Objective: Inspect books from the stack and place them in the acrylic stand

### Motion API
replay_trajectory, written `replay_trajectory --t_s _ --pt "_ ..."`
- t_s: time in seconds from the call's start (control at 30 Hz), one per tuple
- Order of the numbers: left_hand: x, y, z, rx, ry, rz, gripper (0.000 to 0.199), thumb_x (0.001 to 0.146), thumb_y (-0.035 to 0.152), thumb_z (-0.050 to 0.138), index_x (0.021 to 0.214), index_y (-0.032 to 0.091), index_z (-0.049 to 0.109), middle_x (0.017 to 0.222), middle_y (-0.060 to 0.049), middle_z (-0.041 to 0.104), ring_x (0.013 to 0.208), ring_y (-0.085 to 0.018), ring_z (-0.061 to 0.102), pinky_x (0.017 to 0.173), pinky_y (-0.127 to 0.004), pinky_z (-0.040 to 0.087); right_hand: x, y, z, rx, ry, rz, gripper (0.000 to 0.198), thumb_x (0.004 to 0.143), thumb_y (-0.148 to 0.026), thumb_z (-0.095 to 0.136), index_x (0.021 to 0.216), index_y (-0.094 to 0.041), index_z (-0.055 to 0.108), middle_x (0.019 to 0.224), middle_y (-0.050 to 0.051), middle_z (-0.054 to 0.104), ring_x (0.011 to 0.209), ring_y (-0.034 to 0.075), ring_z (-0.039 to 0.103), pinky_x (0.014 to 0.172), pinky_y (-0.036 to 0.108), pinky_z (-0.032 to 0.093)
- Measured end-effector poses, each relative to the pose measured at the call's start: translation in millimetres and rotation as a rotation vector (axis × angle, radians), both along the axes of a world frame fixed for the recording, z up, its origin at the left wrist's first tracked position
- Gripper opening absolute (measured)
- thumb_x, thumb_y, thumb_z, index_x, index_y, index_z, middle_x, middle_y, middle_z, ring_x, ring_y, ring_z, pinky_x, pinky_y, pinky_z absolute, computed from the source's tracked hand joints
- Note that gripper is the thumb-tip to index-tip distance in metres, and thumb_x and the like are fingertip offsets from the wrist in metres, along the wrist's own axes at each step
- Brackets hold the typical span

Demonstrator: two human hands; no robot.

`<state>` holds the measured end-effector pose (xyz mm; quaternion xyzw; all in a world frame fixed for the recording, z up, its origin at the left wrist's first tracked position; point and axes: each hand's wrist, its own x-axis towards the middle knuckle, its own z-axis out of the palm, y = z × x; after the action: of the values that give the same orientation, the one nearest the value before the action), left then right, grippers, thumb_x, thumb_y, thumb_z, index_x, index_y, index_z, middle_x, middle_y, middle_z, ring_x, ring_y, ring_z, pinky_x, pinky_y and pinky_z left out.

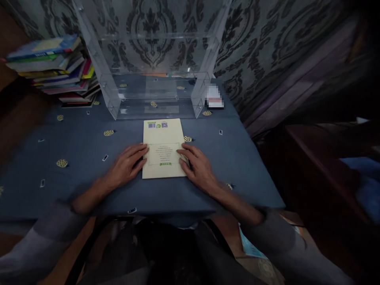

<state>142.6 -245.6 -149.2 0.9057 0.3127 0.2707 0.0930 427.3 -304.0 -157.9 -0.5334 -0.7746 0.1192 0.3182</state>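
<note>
Fingers loosely spread, the left hand (pixel 126 163) and right hand (pixel 200 168) merely touch opposite sides of the book (pixel 162 136), flat on the worktop (pixel 89 170) before the rack (pixel 133 109), which a hard forward push might knock.

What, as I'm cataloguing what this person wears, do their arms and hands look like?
The left hand and right hand are both bare; no glove, ring or watch shows. The left sleeve and right sleeve are greyish, ending on the forearms. I see no markings or cables; dim light hides finer detail.
</note>
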Motion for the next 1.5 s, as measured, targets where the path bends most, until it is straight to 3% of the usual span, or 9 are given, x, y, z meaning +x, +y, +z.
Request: replay_trajectory --t_s 0.37,0.57,0.9,1.07,1.23,1.4,1.5 --pt "-3.8 -57.8 4.3 0.060 0.040 -0.017 0.048 0.099 0.021 0.054 0.146 0.026 0.048 0.133 -0.010 0.064 0.128 -0.028 0.057 0.102 -0.050 0.054 -1.7 -49.7 -2.3 0.042 0.022 0.030 0.034 0.098 -0.021 0.049 0.129 -0.024 0.063 0.136 0.012 0.063 0.129 0.029 0.058 0.104 0.054 0.053" --pt "-4.5 -66.1 2.6 0.093 0.068 0.001 0.045 0.099 0.020 0.054 0.143 0.024 0.051 0.132 -0.012 0.065 0.124 -0.028 0.060 0.099 -0.050 0.057 -1.2 -57.3 -3.3 0.079 0.048 0.041 0.032 0.098 -0.019 0.050 0.126 -0.021 0.065 0.133 0.013 0.066 0.127 0.028 0.060 0.103 0.055 0.054" --pt "-0.5 -78.6 -2.9 0.069 0.041 0.034 0.054 0.099 0.021 0.052 0.151 0.025 0.039 0.140 -0.013 0.059 0.132 -0.029 0.056 0.105 -0.049 0.055 -5.7 -65.2 -1.8 0.078 0.029 0.033 0.035 0.095 -0.024 0.055 0.128 -0.020 0.064 0.134 0.013 0.066 0.129 0.031 0.058 0.102 0.055 0.056" --pt "-6.0 -89.7 0.5 0.014 0.035 0.042 0.051 0.099 0.022 0.053 0.149 0.026 0.043 0.140 -0.011 0.060 0.134 -0.027 0.055 0.108 -0.044 0.053 -18.4 -100.6 1.6 0.129 -0.020 0.013 0.036 0.095 -0.022 0.056 0.130 -0.017 0.062 0.135 0.014 0.065 0.132 0.032 0.055 0.101 0.055 0.056" --pt "-12.0 -94.8 6.2 -0.010 0.005 0.015 0.040 0.098 0.021 0.055 0.138 0.023 0.052 0.134 -0.011 0.063 0.130 -0.024 0.058 0.108 -0.038 0.053 -41.9 -143.8 12.2 0.155 -0.067 0.004 0.026 0.090 -0.014 0.056 0.114 -0.017 0.066 0.132 0.013 0.066 0.128 0.037 0.055 0.104 0.068 0.049" --pt "-11.8 -97.6 6.8 0.007 0.041 0.036 0.036 0.098 0.024 0.055 0.133 0.020 0.052 0.132 -0.013 0.063 0.130 -0.025 0.059 0.105 -0.037 0.054 -45.6 -150.6 14.0 0.102 -0.105 0.008 0.037 0.088 -0.010 0.058 0.123 -0.019 0.063 0.132 0.013 0.066 0.123 0.034 0.057 0.104 0.071 0.045" --pt "-10.0 -102.5 1.8 0.020 0.084 0.080 0.044 0.100 0.030 0.053 0.142 0.021 0.046 0.139 -0.015 0.058 0.129 -0.027 0.059 0.103 -0.039 0.056 -32.9 -134.3 10.4 0.012 -0.193 0.003 0.061 0.084 -0.021 0.071 0.141 -0.024 0.052 0.148 0.014 0.054 0.131 0.038 0.051 0.106 0.074 0.039"
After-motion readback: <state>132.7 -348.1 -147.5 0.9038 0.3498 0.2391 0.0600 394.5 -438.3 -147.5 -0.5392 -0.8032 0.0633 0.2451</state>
